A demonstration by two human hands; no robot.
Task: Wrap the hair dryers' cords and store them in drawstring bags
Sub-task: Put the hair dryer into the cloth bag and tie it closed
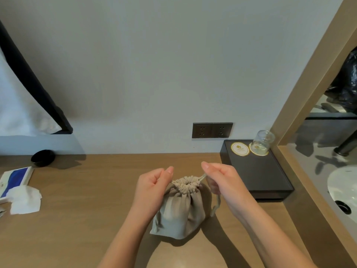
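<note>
Near the worktop's front edge, bag [179,211] stood cinched; left hand [152,188] and right hand [222,180] each pinched its drawstring [201,177], fingers curled.

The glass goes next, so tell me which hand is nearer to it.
Right. The right hand is at the drawstring bag's right side, just short of the black tray bearing the glass; the left hand is beyond the bag, farther left.

legible text: none | coaster [240,149]: gold print, possibly lettering, blurred
</note>
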